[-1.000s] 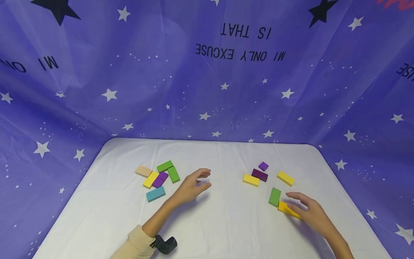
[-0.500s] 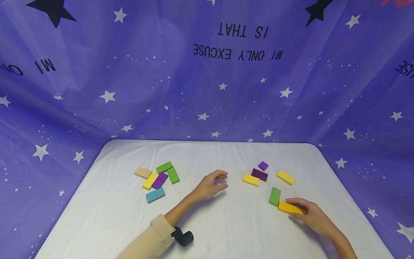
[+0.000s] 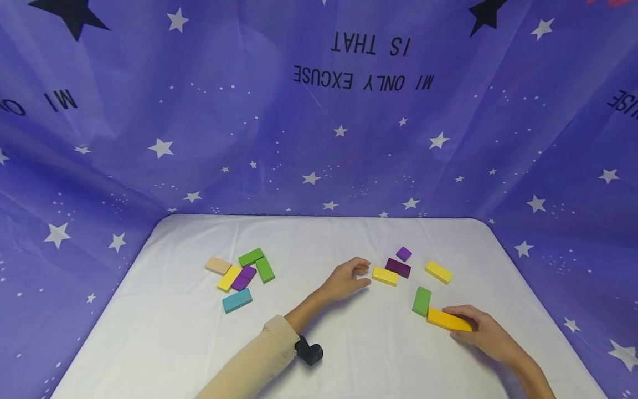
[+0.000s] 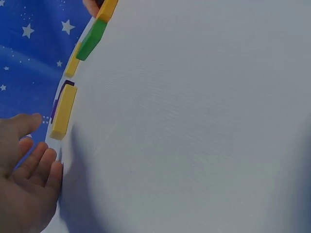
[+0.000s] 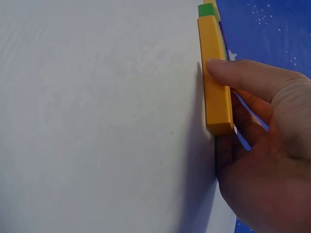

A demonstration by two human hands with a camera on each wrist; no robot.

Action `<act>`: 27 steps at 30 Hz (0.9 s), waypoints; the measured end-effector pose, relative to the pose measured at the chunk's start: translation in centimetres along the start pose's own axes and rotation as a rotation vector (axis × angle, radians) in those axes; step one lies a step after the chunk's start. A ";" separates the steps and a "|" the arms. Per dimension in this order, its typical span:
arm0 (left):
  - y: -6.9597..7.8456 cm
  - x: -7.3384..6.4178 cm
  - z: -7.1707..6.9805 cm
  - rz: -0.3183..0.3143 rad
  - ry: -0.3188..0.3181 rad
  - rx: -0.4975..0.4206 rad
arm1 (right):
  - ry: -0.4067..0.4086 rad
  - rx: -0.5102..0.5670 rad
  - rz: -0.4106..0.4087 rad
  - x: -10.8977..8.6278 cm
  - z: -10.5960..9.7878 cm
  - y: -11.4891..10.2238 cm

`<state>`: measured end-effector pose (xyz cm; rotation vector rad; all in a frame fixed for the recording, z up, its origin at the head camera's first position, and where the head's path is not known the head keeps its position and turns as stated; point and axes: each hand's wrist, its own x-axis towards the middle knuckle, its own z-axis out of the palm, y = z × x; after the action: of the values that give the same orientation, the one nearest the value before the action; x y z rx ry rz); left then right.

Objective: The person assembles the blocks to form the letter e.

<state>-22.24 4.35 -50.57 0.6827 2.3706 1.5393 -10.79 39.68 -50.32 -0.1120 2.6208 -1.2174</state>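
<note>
My right hand [image 3: 490, 334] pinches an orange-yellow block [image 3: 446, 320] between thumb and fingers at the right of the table. The far end of that block meets a green block [image 3: 422, 301]. In the right wrist view the thumb presses the side of the orange-yellow block [image 5: 215, 82]. My left hand [image 3: 344, 281] hovers just left of a yellow block [image 3: 385, 276], fingers loosely bent and holding nothing. In the left wrist view a small gap shows between the fingers and the yellow block [image 4: 64, 111]. A dark purple block [image 3: 398, 267] lies against that yellow one.
Behind lie a small purple block [image 3: 404, 254] and another yellow block [image 3: 438, 272]. On the left, a teal block [image 3: 237, 300] lies near a cluster of green, yellow, purple and beige blocks [image 3: 218, 265]. A starry blue cloth [image 3: 319, 111] walls the white table [image 3: 164, 343].
My left hand has moved right across the table, from the left cluster to beside the yellow block. My right hand has closed its thumb and fingers on the orange-yellow block.
</note>
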 end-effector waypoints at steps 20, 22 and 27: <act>0.1 3.0 1.2 0.108 -0.096 0.317 | 0.029 -0.022 0.090 0.1 0.7 0.0; 0.1 3.2 1.4 0.099 -0.090 0.345 | 0.033 -0.014 0.098 0.1 0.7 -0.1; -0.2 3.4 1.3 0.103 -0.079 0.349 | 0.034 -0.015 0.096 0.1 0.7 -0.1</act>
<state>-24.69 7.00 -51.06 0.9326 2.6048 1.1168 -10.73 39.04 -50.74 0.0315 2.6319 -1.1773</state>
